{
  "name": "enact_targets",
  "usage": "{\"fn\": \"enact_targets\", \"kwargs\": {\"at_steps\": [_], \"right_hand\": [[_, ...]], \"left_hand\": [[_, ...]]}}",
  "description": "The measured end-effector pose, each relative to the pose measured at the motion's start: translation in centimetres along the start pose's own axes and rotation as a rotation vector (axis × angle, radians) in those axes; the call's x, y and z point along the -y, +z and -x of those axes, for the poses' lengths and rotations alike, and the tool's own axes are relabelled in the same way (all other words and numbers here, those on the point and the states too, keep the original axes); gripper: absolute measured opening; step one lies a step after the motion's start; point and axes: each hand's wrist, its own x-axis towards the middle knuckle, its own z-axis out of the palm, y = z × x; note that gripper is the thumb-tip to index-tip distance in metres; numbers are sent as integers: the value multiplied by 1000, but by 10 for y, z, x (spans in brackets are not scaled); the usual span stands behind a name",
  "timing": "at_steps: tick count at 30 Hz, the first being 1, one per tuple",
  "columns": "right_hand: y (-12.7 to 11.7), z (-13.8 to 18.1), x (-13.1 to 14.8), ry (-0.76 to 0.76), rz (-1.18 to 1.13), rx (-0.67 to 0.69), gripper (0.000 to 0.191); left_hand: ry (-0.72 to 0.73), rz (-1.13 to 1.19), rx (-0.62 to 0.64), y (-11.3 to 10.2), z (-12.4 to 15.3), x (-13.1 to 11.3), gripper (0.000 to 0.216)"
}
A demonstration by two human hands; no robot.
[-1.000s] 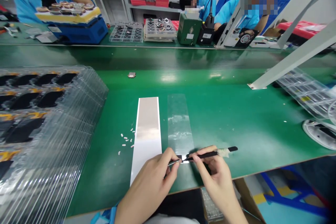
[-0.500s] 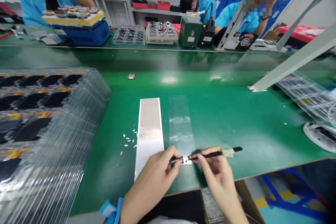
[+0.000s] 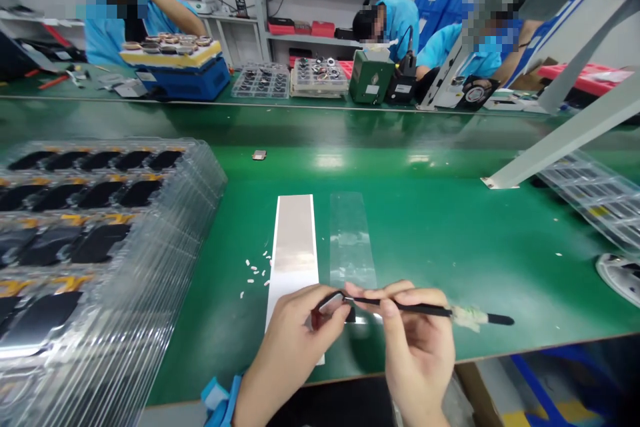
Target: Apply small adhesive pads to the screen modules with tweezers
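And now the left hand [image 3: 285,340] had pinched a small dark piece [image 3: 330,303] up, the right hand [image 3: 417,340] gripping a black pick [image 3: 415,309] against it

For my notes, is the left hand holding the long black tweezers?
No, the right hand holds the black tweezers, while the left hand pinches a small shiny piece.

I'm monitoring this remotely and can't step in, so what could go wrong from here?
The small dark piece pinched in the left hand sits right at the tip of the black tweezers in the right hand, so a slip might scratch its shiny face or flick it away. The white scraps beside the white strip could perhaps cling to the piece if it is set down there.
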Motion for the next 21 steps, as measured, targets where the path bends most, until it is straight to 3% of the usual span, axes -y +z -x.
{"fn": "enact_targets", "kwargs": {"at_steps": [3, 7, 13, 21], "right_hand": [[9, -1, 0, -44, -12, 8, 17], [18, 1, -2, -132, 23, -22, 21], [27, 0, -9, -104, 3, -12, 21], [31, -6, -17, -125, 20, 21, 19]], "left_hand": [[54, -33, -62, -3, -1, -2, 13], [104, -55, -80, -7, 1, -3, 26], [121, -62, -90, -8, 2, 5, 46], [74, -32, -109, -8, 0, 8, 38]]}}
